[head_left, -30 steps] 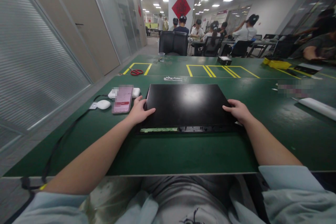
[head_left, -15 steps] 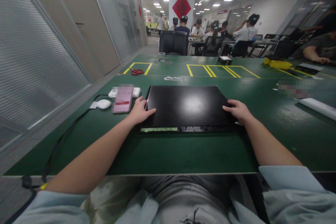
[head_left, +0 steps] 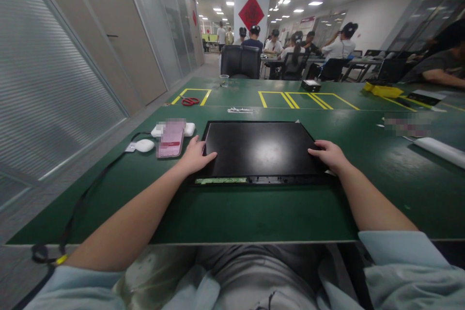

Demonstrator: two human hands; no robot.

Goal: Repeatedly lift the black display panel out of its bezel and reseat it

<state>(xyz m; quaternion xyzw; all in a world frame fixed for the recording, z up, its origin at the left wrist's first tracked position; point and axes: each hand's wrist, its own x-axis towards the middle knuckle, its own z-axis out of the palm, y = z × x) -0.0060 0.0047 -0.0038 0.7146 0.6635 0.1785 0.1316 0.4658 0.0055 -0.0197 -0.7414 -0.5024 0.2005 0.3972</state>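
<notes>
A flat black display panel [head_left: 254, 147] lies on the green table in front of me, its glossy face up and reflecting a light. Along its near edge runs a narrow green circuit board strip [head_left: 221, 181], with a dark strip to the right of it. My left hand [head_left: 197, 156] grips the left side, thumb on the face and fingers at the edge. On the right side, my right hand [head_left: 329, 153] holds it the same way. The undersides of both grips are hidden. A small pale tab [head_left: 330, 172] pokes out by the right hand.
Left of the panel are a pink phone [head_left: 170, 139], a white rounded device [head_left: 144, 145] and a black strap [head_left: 87, 191]. Red scissors [head_left: 190, 101], small white pieces [head_left: 240, 110] and a clear cup [head_left: 224, 80] lie farther back. A white roll [head_left: 441, 151] is at right. People sit beyond.
A black border now shows along the panel's far and left edges, where the glossy face reached before. Both hands keep their places on the sides. The view has tilted very slightly.
</notes>
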